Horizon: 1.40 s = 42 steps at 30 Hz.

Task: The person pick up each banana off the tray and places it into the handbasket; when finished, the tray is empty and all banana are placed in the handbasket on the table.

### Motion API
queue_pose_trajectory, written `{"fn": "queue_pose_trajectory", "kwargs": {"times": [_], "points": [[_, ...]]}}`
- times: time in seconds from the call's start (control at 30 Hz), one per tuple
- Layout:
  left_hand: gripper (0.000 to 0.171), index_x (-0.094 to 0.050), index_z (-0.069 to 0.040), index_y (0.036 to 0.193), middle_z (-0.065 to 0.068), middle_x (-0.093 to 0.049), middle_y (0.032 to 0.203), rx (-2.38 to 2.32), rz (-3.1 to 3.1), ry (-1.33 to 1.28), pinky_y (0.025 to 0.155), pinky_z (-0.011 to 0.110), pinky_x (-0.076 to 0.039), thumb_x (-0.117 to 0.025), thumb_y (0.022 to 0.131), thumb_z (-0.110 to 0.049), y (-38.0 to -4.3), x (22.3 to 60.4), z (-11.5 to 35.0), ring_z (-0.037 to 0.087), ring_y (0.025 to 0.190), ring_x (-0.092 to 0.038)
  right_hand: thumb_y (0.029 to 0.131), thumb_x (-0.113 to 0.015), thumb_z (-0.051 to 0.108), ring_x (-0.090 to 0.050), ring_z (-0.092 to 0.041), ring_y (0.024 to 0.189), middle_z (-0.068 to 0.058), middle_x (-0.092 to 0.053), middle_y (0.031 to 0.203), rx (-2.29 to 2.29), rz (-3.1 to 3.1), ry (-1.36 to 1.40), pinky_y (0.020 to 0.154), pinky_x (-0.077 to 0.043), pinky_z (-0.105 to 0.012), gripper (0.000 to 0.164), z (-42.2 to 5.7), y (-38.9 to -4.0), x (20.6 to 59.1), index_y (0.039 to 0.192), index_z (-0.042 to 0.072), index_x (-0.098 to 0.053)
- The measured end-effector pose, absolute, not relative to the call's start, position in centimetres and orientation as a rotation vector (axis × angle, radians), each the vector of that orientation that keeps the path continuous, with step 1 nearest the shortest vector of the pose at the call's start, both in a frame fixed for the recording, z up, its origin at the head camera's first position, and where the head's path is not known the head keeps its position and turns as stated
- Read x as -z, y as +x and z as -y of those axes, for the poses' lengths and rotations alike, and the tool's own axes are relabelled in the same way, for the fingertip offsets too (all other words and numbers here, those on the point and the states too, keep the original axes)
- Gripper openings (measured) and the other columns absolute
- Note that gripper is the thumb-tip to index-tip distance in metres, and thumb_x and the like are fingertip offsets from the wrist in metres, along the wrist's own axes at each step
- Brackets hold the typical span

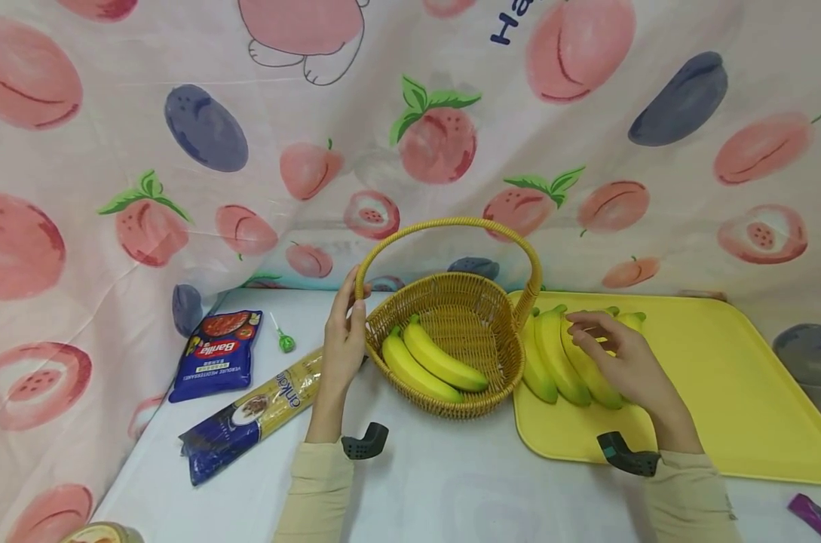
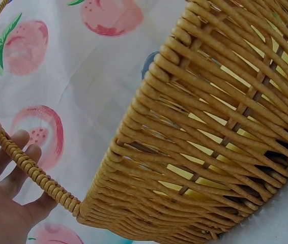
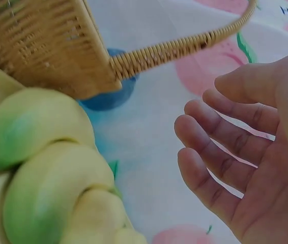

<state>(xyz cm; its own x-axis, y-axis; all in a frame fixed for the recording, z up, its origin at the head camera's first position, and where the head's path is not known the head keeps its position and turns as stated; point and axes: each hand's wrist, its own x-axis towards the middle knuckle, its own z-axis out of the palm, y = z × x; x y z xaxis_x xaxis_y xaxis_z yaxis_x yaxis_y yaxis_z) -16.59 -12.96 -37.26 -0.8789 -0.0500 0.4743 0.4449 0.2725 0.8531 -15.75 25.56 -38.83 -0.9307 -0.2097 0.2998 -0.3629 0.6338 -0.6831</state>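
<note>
A yellow wicker basket (image 1: 444, 411) with a tall arched handle stands at the middle of the table, two bananas (image 1: 444, 354) inside. My left hand (image 1: 345, 332) holds the left foot of the handle (image 2: 42, 180), fingertips showing past it in the left wrist view. My right hand (image 1: 617, 351) is over several bananas (image 1: 552, 358) lying side by side on a yellow tray (image 1: 722, 377), right of the basket. Its fingers are loosely bent and hold nothing. In the right wrist view, those bananas (image 3: 57, 188) appear apart from the palm.
Left of the basket lie a long pasta pack (image 1: 261, 407), a blue Barilla pouch (image 1: 216, 354) and a green lollipop (image 1: 286, 342). A purple packet (image 1: 816, 516) is near the right front, and a jar lid (image 1: 101, 534) at bottom left. Fruit-print cloth (image 1: 356, 113) hangs behind.
</note>
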Motion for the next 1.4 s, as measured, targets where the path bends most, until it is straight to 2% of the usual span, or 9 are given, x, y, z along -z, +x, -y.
{"fn": "queue_pose_trajectory", "kwargs": {"times": [0.33,0.6,0.8,0.87,0.97,1.03,1.1,1.2,1.4], "points": [[0.048,-0.031,-0.012,0.148,0.021,-0.054,0.126,1.638,2.128,-0.365,0.103,0.047,-0.037,-0.037,0.101,-0.006,-16.8,37.3,12.9,0.032,0.123,-0.048,0.097,-0.053,0.023,-0.049,0.014,0.093,-0.009,-0.062,0.111,-1.131,2.677,0.295,0.075,-0.041,-0.008,0.032,-28.2,-15.9,39.3,0.127,0.012,-0.056],[0.047,-0.031,-0.009,0.148,0.021,-0.054,0.127,1.644,2.135,-0.360,0.105,0.049,-0.035,-0.037,0.101,-0.005,-16.7,37.3,12.8,0.033,0.124,-0.048,0.096,-0.053,0.023,-0.044,0.018,0.089,0.006,-0.056,0.105,-1.086,2.654,0.163,0.072,-0.038,-0.003,0.036,-31.1,-16.1,40.5,0.127,0.004,-0.054],[0.047,-0.031,-0.011,0.148,0.021,-0.054,0.127,1.638,2.140,-0.346,0.105,0.049,-0.035,-0.037,0.101,-0.007,-16.6,37.3,12.8,0.033,0.124,-0.048,0.097,-0.052,0.028,-0.038,0.017,0.089,-0.013,-0.055,0.112,-1.087,2.684,0.070,0.069,-0.037,-0.006,0.045,-32.6,-16.2,41.5,0.131,-0.001,-0.049],[0.047,-0.031,-0.011,0.148,0.021,-0.054,0.127,1.638,2.138,-0.344,0.105,0.049,-0.035,-0.037,0.101,-0.007,-16.6,37.3,12.7,0.033,0.124,-0.048,0.097,-0.051,0.029,-0.041,0.010,0.091,-0.020,-0.053,0.117,-1.089,2.703,0.050,0.068,-0.037,-0.006,0.048,-32.9,-16.4,41.8,0.133,-0.002,-0.047],[0.047,-0.031,-0.012,0.148,0.021,-0.054,0.127,1.644,2.132,-0.342,0.105,0.048,-0.035,-0.037,0.101,-0.006,-16.7,37.3,12.8,0.032,0.124,-0.048,0.097,-0.050,0.031,-0.050,-0.016,0.101,-0.028,-0.049,0.123,-1.079,2.744,0.013,0.069,-0.039,-0.013,0.053,-33.3,-16.6,42.1,0.135,-0.005,-0.044],[0.047,-0.031,-0.012,0.148,0.021,-0.054,0.127,1.646,2.130,-0.341,0.105,0.048,-0.035,-0.037,0.101,-0.006,-16.7,37.3,12.8,0.032,0.124,-0.048,0.097,-0.049,0.034,-0.049,-0.037,0.106,-0.033,-0.045,0.127,-1.093,2.777,-0.019,0.074,-0.045,-0.026,0.058,-33.5,-16.8,42.4,0.137,-0.007,-0.039],[0.048,-0.031,-0.012,0.148,0.021,-0.054,0.128,1.648,2.131,-0.341,0.105,0.048,-0.035,-0.037,0.101,-0.006,-16.7,37.3,12.8,0.032,0.124,-0.048,0.097,-0.048,0.037,-0.045,-0.049,0.111,-0.035,-0.041,0.129,-1.107,2.817,-0.065,0.077,-0.046,-0.040,0.064,-33.6,-17.1,42.8,0.139,-0.009,-0.035],[0.048,-0.031,-0.012,0.148,0.021,-0.054,0.128,1.647,2.134,-0.341,0.105,0.049,-0.035,-0.037,0.101,-0.006,-16.7,37.3,12.8,0.033,0.124,-0.048,0.097,-0.046,0.041,-0.042,-0.052,0.115,-0.037,-0.037,0.133,-1.147,2.867,-0.126,0.083,-0.042,-0.056,0.071,-33.8,-17.3,43.4,0.142,-0.010,-0.028],[0.048,-0.030,-0.011,0.148,0.021,-0.053,0.127,1.646,2.136,-0.346,0.103,0.048,-0.036,-0.037,0.101,-0.006,-16.7,37.3,12.8,0.034,0.124,-0.047,0.096,-0.044,0.048,-0.040,-0.052,0.118,-0.039,-0.033,0.135,-1.173,2.929,-0.207,0.088,-0.039,-0.059,0.081,-34.0,-17.5,44.0,0.145,-0.011,-0.018]]}}
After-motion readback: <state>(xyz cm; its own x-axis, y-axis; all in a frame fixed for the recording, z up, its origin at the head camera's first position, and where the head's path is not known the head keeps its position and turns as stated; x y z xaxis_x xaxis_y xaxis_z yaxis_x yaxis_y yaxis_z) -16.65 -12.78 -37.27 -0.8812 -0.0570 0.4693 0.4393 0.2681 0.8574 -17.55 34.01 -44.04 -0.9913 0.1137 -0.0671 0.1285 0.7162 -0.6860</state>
